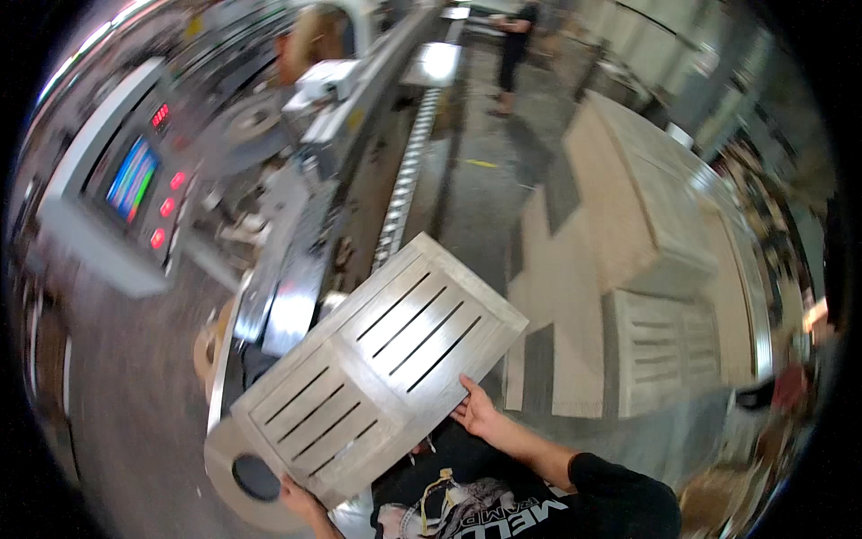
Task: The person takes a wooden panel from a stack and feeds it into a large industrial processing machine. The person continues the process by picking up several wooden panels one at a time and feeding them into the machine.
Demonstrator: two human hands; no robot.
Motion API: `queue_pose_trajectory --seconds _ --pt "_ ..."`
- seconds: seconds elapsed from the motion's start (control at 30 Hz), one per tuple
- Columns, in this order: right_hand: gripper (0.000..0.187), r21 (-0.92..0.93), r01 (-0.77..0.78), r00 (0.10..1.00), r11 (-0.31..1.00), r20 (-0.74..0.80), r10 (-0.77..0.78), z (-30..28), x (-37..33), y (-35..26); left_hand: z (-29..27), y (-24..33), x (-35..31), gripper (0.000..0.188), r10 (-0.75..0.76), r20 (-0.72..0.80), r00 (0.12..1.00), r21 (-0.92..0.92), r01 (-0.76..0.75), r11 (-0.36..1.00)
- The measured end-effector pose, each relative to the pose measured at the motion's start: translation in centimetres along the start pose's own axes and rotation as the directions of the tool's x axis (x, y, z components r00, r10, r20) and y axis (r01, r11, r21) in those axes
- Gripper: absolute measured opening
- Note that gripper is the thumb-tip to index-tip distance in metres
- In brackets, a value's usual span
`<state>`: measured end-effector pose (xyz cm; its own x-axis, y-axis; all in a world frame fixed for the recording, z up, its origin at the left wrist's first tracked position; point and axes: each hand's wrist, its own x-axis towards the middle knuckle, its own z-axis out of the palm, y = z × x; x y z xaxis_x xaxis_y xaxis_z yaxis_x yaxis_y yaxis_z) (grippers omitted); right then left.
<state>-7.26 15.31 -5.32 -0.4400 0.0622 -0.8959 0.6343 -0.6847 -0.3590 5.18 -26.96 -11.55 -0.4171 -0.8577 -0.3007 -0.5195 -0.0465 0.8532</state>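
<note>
Grey-washed wood, framed, with two bays of four dark slots each: one slotted wooden panel (346, 355). Held slantwise in front of the wearer's black T-shirt (620, 490), broad face up, long axis from lower left to upper right. In view, overlapped the metal bed of the machine (292, 314) on the left and part of a brown tape roll (224, 449) at the lower end. Could not tell from this angle of any rest on the metal beneath.

Judged to be at a handling step: borne by hand beside the machine, not set down. Called, by the same judgement, for even support at both holds, with corners kept clear of bed and roll.

Grip, left hand (303, 505): clamped on the lower-left corner, opened seemingly no wider than the board's thickness; partly hidden below. Grip, right hand (479, 413): clamped on the near long edge, beyond midway toward the upper-right end, with thumb at the upper face and fingers curled to the underside.

Also listed: grey control console (81, 211) with lit screen, far left; pale studded conveyor track (409, 166), beyond the panel; large stack of boards (642, 193), right, with similar slotted boards (660, 350) low at its near side; co-worker (516, 49), standing well apart, too blurred for detail.
</note>
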Motion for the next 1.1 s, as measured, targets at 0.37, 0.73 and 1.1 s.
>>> queue_pose_trajectory --seconds 0.37,0.73,1.1 --pt "0.072 -0.249 -0.079 0.994 0.965 0.054 0.095 10.0 9.7 -3.8 1.0 -2.1 -4.5 0.068 -0.092 -0.416 0.905 0.192 0.186 0.964" --pt "0.083 -0.124 -0.118 0.984 0.985 0.120 0.133 18.3 14.8 -8.3 3.8 -1.2 -5.1 0.048 -0.332 -0.118 0.936 -0.268 0.292 0.918" --pt "0.090 -0.298 -0.195 0.980 0.935 -0.102 0.172 20.9 13.4 -11.7 5.3 1.1 -8.0 0.049 -0.545 -0.226 0.808 -0.121 0.532 0.838"
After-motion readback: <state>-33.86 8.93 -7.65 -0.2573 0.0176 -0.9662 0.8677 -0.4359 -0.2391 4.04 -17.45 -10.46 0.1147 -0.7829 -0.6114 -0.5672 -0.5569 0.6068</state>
